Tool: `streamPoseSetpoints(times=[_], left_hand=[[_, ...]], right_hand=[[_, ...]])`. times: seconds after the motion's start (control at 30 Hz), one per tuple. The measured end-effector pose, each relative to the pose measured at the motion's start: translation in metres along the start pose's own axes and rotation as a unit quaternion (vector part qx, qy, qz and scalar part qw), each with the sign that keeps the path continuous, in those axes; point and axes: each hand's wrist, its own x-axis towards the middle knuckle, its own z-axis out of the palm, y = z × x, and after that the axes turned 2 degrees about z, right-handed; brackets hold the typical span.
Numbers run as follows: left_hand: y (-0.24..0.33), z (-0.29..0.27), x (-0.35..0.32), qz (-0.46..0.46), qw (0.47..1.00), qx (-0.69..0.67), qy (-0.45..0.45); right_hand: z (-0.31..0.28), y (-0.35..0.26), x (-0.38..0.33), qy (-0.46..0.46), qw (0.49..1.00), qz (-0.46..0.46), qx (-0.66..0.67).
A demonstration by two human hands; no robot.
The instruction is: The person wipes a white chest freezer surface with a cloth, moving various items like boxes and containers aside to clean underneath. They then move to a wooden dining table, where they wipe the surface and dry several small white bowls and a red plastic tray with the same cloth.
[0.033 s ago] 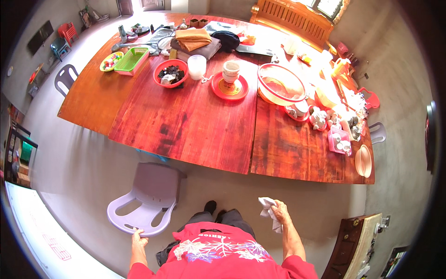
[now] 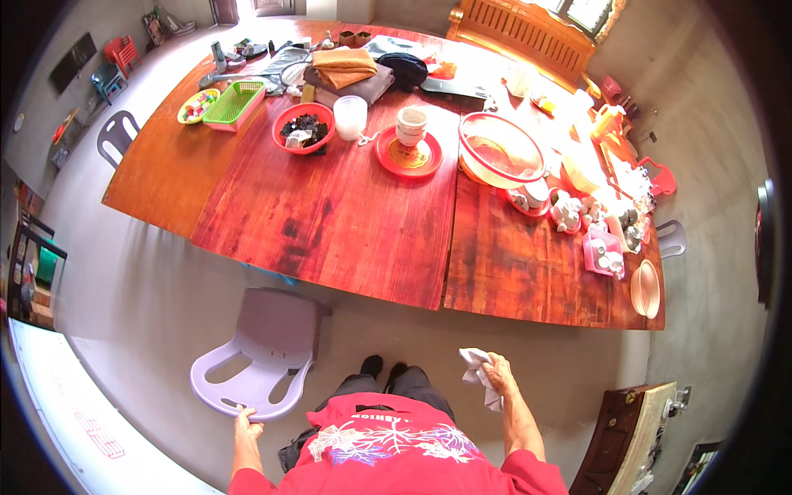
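My left hand (image 2: 247, 427) is closed on the top rim of a pale purple plastic chair (image 2: 224, 403), whose backrest has cut-out openings. The chair stands to my left, its seat toward the table. Out to the right, my right hand (image 2: 500, 376) grips a crumpled white cloth (image 2: 473, 360) that hangs from the fingers, in the air short of the table's near edge. In front of me is a large reddish-brown wooden table (image 2: 346, 235), apart from both hands.
On the table are a red bowl (image 2: 325, 114) of dark pieces, a green basket (image 2: 235, 106), stacked cups (image 2: 411, 124) on a red plate, a large red-rimmed basket (image 2: 535, 171), a pink basket (image 2: 606, 252) and folded cloths (image 2: 344, 68). A wooden cabinet (image 2: 609, 441) stands at the lower right.
My right foot shows slightly farther forward. Both hands keep their holds on the chair and the cloth.
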Motion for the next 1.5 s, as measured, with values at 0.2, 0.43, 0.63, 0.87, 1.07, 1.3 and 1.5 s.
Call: streamPoseSetpoints(times=[0.2,0.43,0.63,0.87,1.07,1.3,1.5], left_hand=[[-0.053,-0.001,-0.046,0.009,1.0,-0.01,-0.01],[-0.102,-0.012,-0.098,-0.007,0.999,-0.03,0.023],[-0.153,-0.034,-0.132,-0.036,0.999,-0.022,0.02],[-0.193,-0.062,-0.143,-0.097,0.965,0.078,0.229],[-0.18,-0.054,-0.106,-0.109,0.778,0.23,0.574],[-0.038,0.068,-0.032,0.276,0.636,0.551,0.464],[0.077,0.338,0.039,0.255,0.697,0.643,-0.19]], right_hand=[[-0.053,-0.014,0.089,-0.05,0.992,-0.036,-0.11],[-0.087,-0.024,0.189,-0.092,0.973,-0.146,-0.155],[-0.086,-0.024,0.238,-0.147,0.94,-0.219,-0.218],[-0.09,-0.063,0.268,-0.176,0.915,-0.258,-0.254],[-0.058,-0.114,0.296,-0.194,0.941,-0.226,-0.158],[0.008,-0.221,0.311,-0.212,0.959,-0.073,0.174],[0.1,-0.302,0.346,-0.12,0.976,-0.062,0.172]])
